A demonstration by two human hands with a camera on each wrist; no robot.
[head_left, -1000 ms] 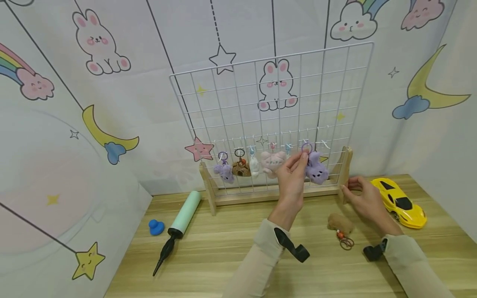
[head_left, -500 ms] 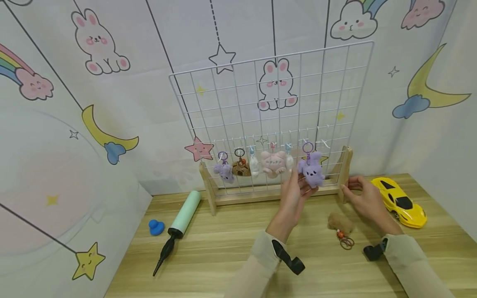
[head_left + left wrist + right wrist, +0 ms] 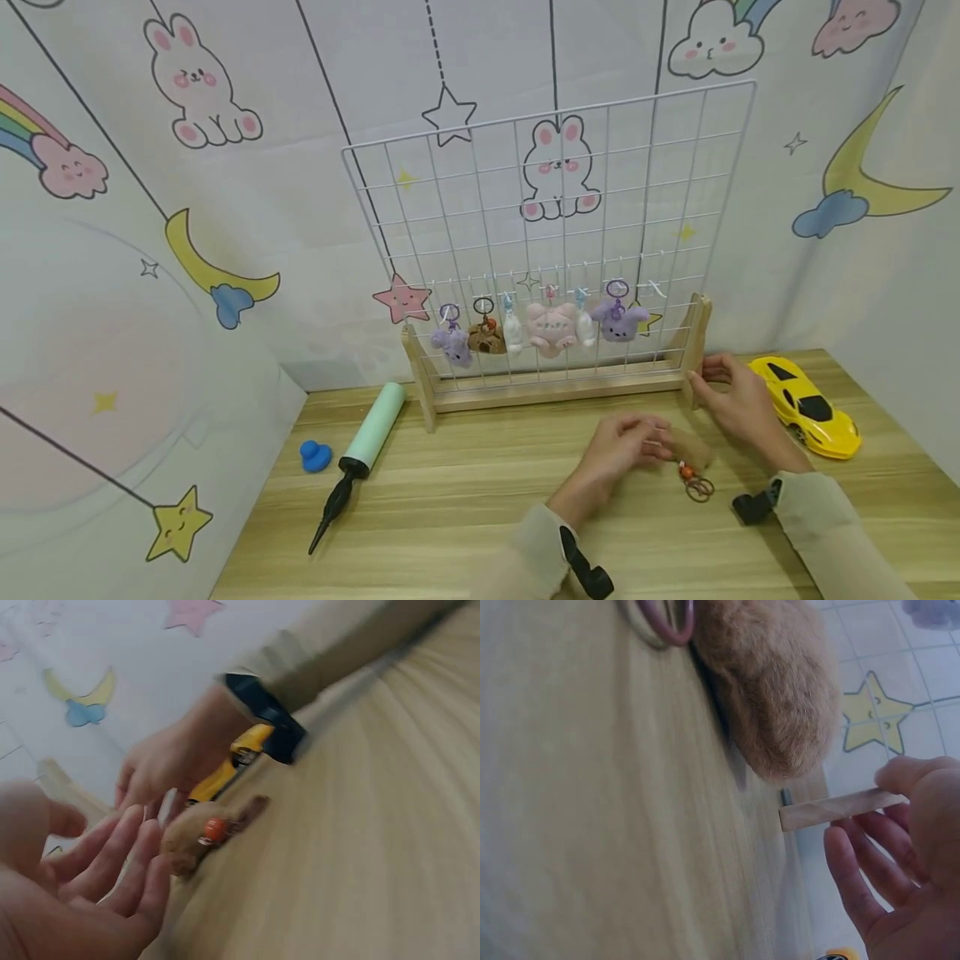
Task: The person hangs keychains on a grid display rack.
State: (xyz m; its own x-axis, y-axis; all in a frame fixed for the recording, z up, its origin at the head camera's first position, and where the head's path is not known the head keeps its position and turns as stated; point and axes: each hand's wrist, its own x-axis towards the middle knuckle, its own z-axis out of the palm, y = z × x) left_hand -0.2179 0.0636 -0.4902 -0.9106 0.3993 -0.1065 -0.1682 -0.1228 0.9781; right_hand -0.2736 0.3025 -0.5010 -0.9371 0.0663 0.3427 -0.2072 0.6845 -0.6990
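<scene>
Just left of a brown plush keychain (image 3: pixel 693 450) on the table, my left hand (image 3: pixel 618 454) has loosely bent fingers, its fingertips right at the plush. The left wrist view shows nothing in that hand, and the plush's orange bead (image 3: pixel 214 829) beyond the fingers. My right hand (image 3: pixel 738 408) holds the right wooden upright (image 3: pixel 696 350) of a white wire grid rack (image 3: pixel 487 196), thumb on one side and fingers on the other, as the right wrist view shows. From the rack's hook at the right hangs a purple plush keychain (image 3: pixel 618 323).
Further left on the rack hang a pink plush (image 3: pixel 551 325), a brown one (image 3: pixel 487 337), another purple one (image 3: pixel 452 344) and small white ones. A yellow toy car (image 3: pixel 806 408) sits behind my right wrist. Left lie a green hand pump (image 3: pixel 375 429) and a blue knob-shaped piece (image 3: pixel 315 456).
My left hand let go of the purple plush keychain, which now hangs from its hook, and moved down to the brown plush on the table. The right hand stayed put.
</scene>
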